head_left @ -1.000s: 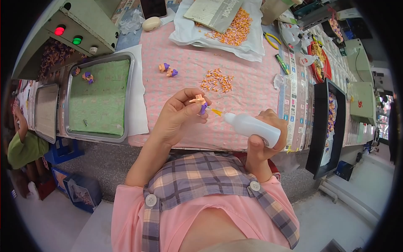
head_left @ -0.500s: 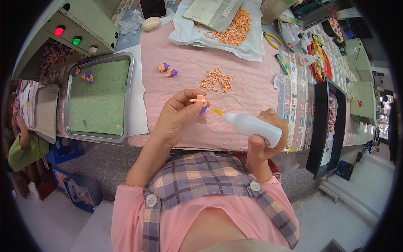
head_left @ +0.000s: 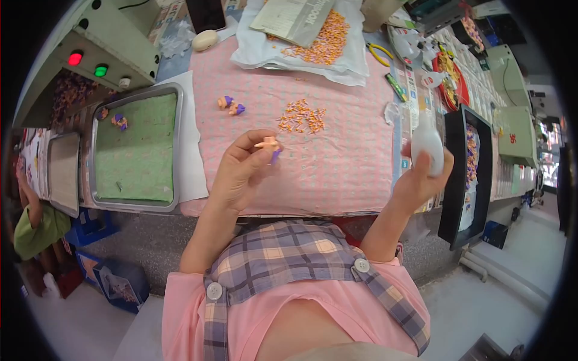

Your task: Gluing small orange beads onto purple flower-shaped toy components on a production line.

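Figurine [head_left: 271, 146] sits pinched in the left grip [head_left: 241, 168]; the bottle [head_left: 428, 142] (clamped in the right grip [head_left: 426, 184]) could spill if squeezed or tipped.

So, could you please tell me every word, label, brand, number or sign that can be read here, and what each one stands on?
I'd rather not copy printed text, but here is where it stands:
Flat grey item at the top: large lettering, legible in part.
Pale green box at the right: a red marking.
Small white bottle with a red label: too small to read.
Printed table covering: too small and blurred to read.
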{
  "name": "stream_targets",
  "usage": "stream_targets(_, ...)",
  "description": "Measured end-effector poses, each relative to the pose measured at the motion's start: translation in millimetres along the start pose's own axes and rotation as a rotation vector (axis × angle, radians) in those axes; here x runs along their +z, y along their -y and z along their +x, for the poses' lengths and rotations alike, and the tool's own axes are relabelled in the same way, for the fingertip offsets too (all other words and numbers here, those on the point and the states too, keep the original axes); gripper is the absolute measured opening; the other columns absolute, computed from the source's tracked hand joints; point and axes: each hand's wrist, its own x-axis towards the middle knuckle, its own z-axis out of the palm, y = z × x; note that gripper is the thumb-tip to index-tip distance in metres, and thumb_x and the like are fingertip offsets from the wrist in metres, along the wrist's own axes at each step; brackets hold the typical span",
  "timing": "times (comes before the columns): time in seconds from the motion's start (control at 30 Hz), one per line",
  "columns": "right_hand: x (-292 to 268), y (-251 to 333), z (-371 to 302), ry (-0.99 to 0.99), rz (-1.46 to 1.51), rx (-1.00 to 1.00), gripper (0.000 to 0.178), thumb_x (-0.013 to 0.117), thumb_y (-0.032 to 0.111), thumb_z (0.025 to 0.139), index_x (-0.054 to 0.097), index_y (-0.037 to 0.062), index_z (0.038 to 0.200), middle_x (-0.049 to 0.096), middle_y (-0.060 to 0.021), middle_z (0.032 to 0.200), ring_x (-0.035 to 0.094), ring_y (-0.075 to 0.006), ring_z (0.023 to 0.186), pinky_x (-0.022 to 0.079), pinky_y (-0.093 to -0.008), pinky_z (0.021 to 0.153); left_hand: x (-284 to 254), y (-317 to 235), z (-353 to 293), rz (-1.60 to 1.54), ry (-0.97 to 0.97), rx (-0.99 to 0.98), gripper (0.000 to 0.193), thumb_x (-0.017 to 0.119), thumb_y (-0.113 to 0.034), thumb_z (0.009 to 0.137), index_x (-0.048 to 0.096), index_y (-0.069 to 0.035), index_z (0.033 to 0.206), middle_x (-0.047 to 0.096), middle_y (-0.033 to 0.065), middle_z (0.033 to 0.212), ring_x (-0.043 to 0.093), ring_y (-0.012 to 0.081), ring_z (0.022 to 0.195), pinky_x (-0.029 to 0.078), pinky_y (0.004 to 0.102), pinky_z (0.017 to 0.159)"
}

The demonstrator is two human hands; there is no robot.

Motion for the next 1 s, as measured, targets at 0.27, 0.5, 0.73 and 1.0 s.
stream_targets(0.27, -73, -99, 17, -0.021, -0.277, 0.278, 0.027, 0.057, 0.003, 0.074, 0.043, -0.0031, 0.096, 0.051, -0.0088, 0.089, 0.051, -0.0112, 0.079, 0.040, -0.0211, 0.067, -11, -3, 1, -0.039, -0.038, 0.017, 0.025, 0.055, -0.010, 0.077, 0.048, -0.005, 0.101, 0.053, 0.0069, 0.088, 0.053, 0.0098, 0.064, 0.049, 0.0200, 0.056)
stream_targets(0.5, -51, -63, 15, -0.385, -1.213, -0.395, 0.028, 0.058, 0.004, 0.072, 0.046, -0.0023, 0.096, 0.054, -0.0074, 0.087, 0.053, -0.0168, 0.077, 0.041, -0.0241, 0.067, -10, -2, 5, -0.032, -0.069, 0.025, 0.025, 0.055, -0.010, 0.077, 0.048, -0.005, 0.100, 0.053, 0.0070, 0.087, 0.054, 0.0098, 0.065, 0.049, 0.0201, 0.057)
stream_targets(0.73, 31, -54, -11, 0.610, -0.445, 0.011, 0.012, 0.062, 0.008, 0.067, 0.055, 0.0028, 0.076, 0.053, -0.0071, 0.072, 0.051, -0.0179, 0.068, 0.041, -0.0270, 0.060, -7, 1, 6, -0.043, -0.026, 0.023, 0.026, 0.057, -0.010, 0.075, 0.049, -0.004, 0.099, 0.055, 0.0071, 0.086, 0.055, 0.0114, 0.065, 0.049, 0.0209, 0.058)
stream_targets(1.0, 55, -78, -18, 0.782, -0.651, 0.010, 0.013, 0.062, 0.009, 0.065, 0.056, 0.0023, 0.075, 0.051, -0.0077, 0.067, 0.052, -0.0216, 0.067, 0.042, -0.0288, 0.059, -12, -1, 0, -0.013, -0.043, 0.018, 0.025, 0.057, -0.010, 0.075, 0.051, -0.003, 0.098, 0.054, 0.0066, 0.086, 0.054, 0.0109, 0.068, 0.048, 0.0212, 0.059)
